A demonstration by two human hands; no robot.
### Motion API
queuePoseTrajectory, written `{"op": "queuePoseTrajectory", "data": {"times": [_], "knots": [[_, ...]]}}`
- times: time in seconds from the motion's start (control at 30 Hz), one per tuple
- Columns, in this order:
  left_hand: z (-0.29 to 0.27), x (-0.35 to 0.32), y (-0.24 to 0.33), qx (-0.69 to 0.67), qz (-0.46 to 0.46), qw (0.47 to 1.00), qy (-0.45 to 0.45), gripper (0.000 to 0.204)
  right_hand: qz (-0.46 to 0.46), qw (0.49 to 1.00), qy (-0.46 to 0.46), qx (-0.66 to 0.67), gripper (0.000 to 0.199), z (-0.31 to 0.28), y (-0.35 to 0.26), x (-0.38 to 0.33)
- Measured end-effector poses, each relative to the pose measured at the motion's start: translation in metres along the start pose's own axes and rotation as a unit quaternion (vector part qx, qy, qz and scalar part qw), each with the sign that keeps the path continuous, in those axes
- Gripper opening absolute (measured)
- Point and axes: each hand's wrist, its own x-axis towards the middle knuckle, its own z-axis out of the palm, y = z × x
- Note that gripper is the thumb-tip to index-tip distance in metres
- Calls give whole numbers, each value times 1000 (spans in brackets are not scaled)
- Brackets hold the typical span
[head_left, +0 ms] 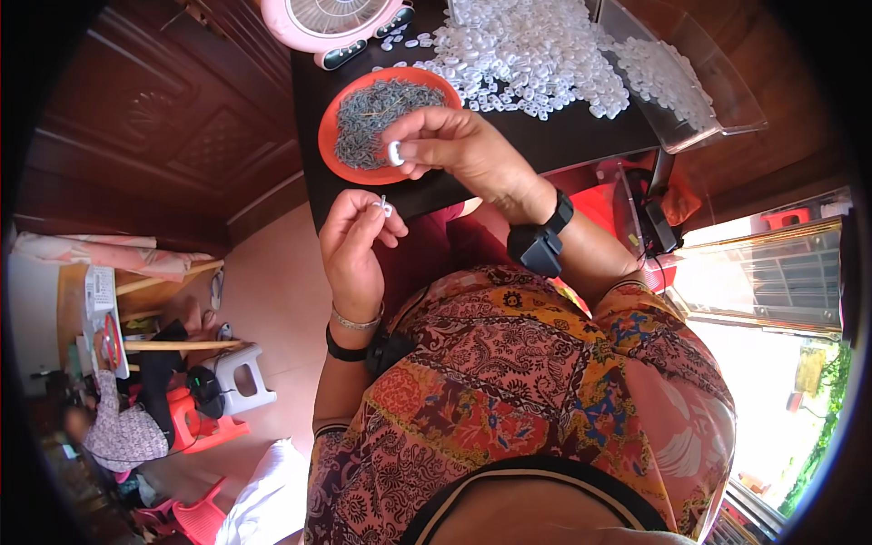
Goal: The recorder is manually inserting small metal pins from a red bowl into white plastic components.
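Note:
My left hand is at the near edge of the dark table, its thumb and fingertips pinched on a small white plastic clip with a thin pin sticking up from it. Over the right side of an orange bowl, my right hand is closed with a rounded white plastic piece between thumb and fingers. Small grey nail-like pins fill the bowl. Behind my right hand spreads a large heap of white plastic clips. My right fingers partly cover the bowl's contents.
A pink fan stands at the table's far left. On the right, a clear plastic box lies tipped with more clips in it. Another person sits at far left, near a red stool and a grey stool.

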Motion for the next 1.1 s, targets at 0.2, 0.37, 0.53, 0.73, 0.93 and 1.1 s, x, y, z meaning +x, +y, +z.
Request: {"op": "queuePoseTrajectory", "data": {"times": [0.2,0.37,0.53,0.73,0.93,1.1], "knots": [[1,2,-3,-33,41,999,2,15,-37,999,21,-4,7,30,30,-6],[-1,-2,-7,-34,47,998,-8,15,-3,1000,-8,-3,6,18,29,-11],[-3,-5,-7,-7,18,1000,25,9,20,999,29,28,9,12,25,-10],[5,-9,-9,105,14,993,49,14,20,999,36,28,11,16,22,-18],[2,-12,-5,103,27,992,63,14,-7,1000,26,4,11,23,22,-20],[5,-13,-1,118,24,990,69,14,-35,998,28,-32,12,27,22,-23]]}}
